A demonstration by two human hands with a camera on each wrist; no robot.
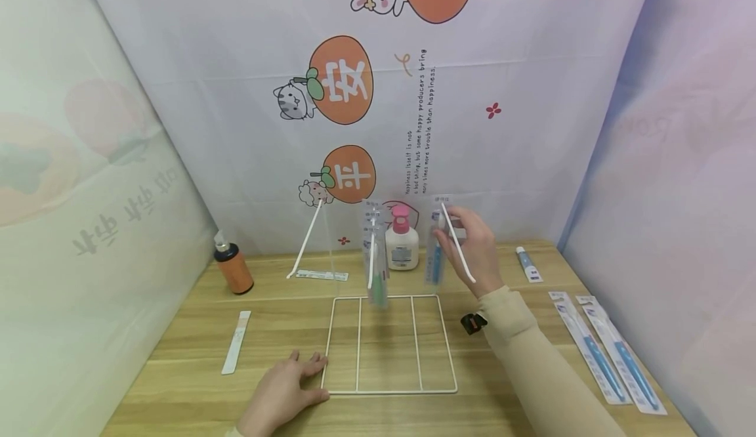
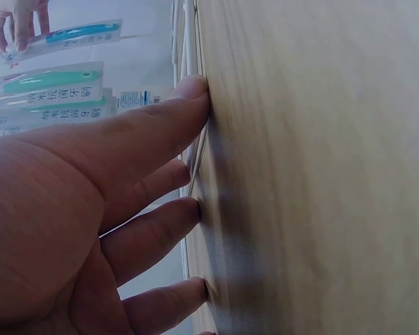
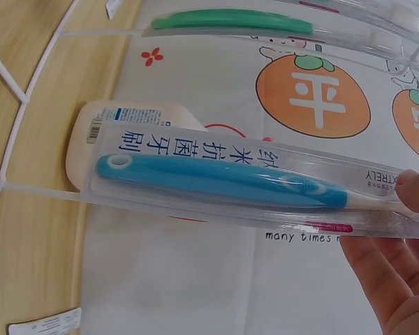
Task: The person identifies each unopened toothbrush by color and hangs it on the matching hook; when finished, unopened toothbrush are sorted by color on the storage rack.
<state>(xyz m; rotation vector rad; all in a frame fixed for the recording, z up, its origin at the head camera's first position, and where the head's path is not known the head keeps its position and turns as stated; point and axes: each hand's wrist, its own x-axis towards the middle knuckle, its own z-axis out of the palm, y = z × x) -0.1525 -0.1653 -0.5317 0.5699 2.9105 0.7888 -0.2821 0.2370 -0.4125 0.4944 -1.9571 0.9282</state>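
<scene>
My right hand point(image 1: 477, 250) pinches a packaged blue toothbrush point(image 3: 223, 183) near its upper end. The pack hangs upright at the right prong point(image 1: 458, 243) of a white wire display rack; whether its hole is on the prong I cannot tell. Several packaged toothbrushes with green handles point(image 1: 378, 283) hang from the middle prong point(image 1: 371, 253). The left prong point(image 1: 306, 240) is bare. My left hand point(image 1: 285, 386) rests at the left front corner of the rack's wire base point(image 1: 392, 393), fingers spread. In the left wrist view, its thumb point(image 2: 153, 129) touches the wire.
Two packaged blue toothbrushes point(image 1: 620, 358) lie at the right, with a small tube point(image 1: 528, 265) behind them. A pink-topped pump bottle point(image 1: 403, 248) stands behind the rack. At the left are an orange bottle point(image 1: 235, 270) and a flat white strip point(image 1: 237, 343); another strip point(image 1: 322, 275) lies farther back.
</scene>
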